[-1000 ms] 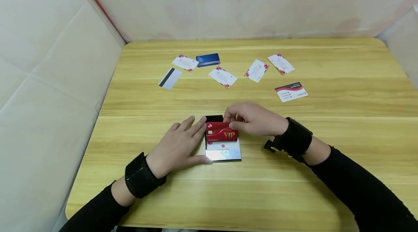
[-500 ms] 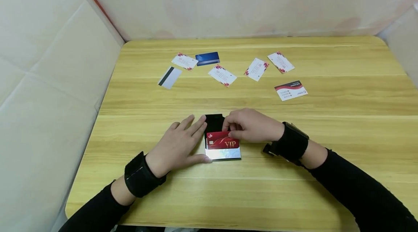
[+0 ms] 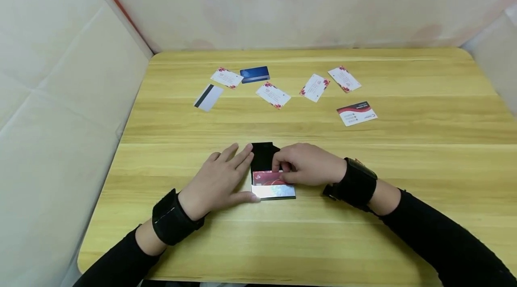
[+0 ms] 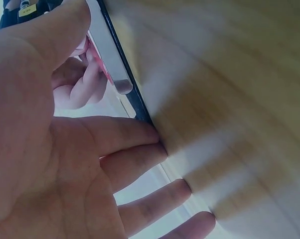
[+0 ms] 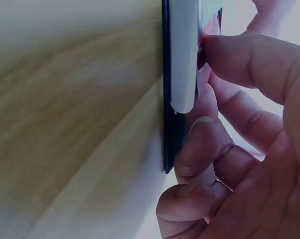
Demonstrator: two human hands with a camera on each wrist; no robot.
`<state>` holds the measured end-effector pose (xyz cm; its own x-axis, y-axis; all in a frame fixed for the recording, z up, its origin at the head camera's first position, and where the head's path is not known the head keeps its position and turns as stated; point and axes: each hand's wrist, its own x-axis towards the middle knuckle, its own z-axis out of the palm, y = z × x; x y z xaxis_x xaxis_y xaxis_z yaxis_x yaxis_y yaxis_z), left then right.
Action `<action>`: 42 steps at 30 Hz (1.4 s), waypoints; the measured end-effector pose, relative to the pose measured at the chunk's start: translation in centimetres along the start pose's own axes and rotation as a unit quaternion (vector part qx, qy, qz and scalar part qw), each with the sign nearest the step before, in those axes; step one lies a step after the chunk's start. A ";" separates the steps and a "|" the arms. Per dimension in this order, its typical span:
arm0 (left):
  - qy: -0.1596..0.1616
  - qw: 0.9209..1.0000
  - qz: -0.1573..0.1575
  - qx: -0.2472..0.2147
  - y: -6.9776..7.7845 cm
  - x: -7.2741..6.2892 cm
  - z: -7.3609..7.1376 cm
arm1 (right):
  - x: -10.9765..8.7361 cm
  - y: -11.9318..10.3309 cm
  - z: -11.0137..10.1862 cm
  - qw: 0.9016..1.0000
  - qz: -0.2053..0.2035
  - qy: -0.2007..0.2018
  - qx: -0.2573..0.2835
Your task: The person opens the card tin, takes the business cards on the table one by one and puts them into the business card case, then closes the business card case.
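Observation:
An opened card case [image 3: 261,156], with a black lid and a shiny silver lower part [image 3: 274,192], lies flat on the table. In its silver part sits a red card [image 3: 262,178], its lower portion covered. My right hand [image 3: 308,164] pinches the card's right side between thumb and curled fingers. My left hand [image 3: 218,180] lies at the case's left edge, fingers spread and straight, with the thumb at the near left corner. The left wrist view shows the fingertips touching beside the case [image 4: 112,59]. In the right wrist view, fingers [image 5: 249,59] hold the card close above the silver part.
Several cards are spread over the far half of the wooden table [image 3: 181,134]: a blue card [image 3: 255,74], a white card with a black stripe [image 3: 208,98], a red-and-black card [image 3: 357,114], and flower-cornered cards [image 3: 273,95]. Pale cloth [image 3: 282,8] hangs behind the table.
My right hand has moved toward me, sliding the red card down into the silver part. More of the black lid shows, and the VIP lettering is no longer visible. My left hand has stayed put.

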<state>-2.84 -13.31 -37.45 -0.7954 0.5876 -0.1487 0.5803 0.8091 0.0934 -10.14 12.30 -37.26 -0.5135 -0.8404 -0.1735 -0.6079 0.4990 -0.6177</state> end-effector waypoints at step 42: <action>-0.004 1.000 0.012 0.012 -0.2 0.0 0.2 | -7.1 12.6 -10.1 0.975 0.155 0.081 -0.138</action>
<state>-2.92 -13.46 -37.64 -0.7801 0.6064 -0.1541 0.6031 0.7943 0.0726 -20.29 26.69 -36.03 -0.7735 -0.6071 -0.1817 -0.5367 0.7800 -0.3217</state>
